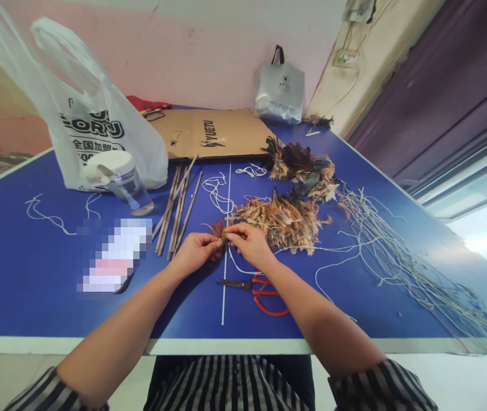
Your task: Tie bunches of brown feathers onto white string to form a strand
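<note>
Over the middle of the blue table, my left hand (198, 250) pinches a small bunch of brown feathers (217, 229). My right hand (249, 242) meets it from the right, its thumb and fingers closed at the base of the same bunch. A thin white string (237, 264) runs down and right from between the hands. Exactly what the right fingertips grip is too small to make out. Just beyond the right hand lies a pile of tan feathers (288, 222). Scissors with red handles (271, 310) lie partly under my right forearm.
Several thin sticks (178, 211) lie left of centre, near a phone (117, 257) and a clear cup (132, 191). A white plastic bag (93, 114), flat cardboard (226, 134) and silver bag (280, 91) stand behind. Darker feathers (298, 160) and tangled strings (397, 257) lie right.
</note>
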A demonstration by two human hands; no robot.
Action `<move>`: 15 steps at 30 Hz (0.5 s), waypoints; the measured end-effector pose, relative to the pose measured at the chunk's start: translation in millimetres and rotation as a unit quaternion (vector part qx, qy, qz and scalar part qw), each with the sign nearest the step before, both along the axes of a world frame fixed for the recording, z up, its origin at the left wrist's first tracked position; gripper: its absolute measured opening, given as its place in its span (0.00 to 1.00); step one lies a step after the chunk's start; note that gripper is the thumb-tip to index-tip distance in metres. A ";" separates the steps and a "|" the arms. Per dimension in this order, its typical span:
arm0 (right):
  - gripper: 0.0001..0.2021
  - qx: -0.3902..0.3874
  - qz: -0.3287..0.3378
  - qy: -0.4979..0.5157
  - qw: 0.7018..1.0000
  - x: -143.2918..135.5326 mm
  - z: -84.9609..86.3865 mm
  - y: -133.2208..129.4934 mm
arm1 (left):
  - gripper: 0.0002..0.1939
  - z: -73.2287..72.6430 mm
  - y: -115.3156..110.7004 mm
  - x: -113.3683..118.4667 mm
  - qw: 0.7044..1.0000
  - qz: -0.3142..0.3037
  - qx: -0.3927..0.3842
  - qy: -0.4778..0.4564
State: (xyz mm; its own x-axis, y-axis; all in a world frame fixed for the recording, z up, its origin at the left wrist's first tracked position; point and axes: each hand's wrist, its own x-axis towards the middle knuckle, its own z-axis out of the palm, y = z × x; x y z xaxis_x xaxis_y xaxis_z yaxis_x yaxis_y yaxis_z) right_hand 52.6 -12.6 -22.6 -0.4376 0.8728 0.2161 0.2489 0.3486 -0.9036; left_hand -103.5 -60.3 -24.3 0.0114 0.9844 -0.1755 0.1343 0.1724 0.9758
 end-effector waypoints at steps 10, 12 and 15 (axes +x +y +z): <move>0.03 0.195 0.025 -0.134 0.971 0.5 4.3 -13.4 | 0.14 6.5 0.8 -4.4 0.999 0.011 -0.017 -0.041; 0.03 0.196 0.024 -0.143 0.970 -0.1 4.6 -13.3 | 0.14 7.4 0.8 -4.1 0.999 0.009 -0.016 -0.040; 0.04 0.181 0.021 -0.147 0.972 -0.2 4.4 -12.9 | 0.13 7.8 1.1 -4.1 0.999 0.015 -0.019 -0.042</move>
State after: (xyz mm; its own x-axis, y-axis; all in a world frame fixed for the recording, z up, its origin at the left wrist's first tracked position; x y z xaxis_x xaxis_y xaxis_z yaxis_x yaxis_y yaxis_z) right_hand 52.4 -25.5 -18.1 -0.5605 0.7429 0.3660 0.4570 0.6460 -0.6114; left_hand -107.6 -59.2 -16.4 -0.0019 0.9770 -0.2134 0.0456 0.2132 0.9759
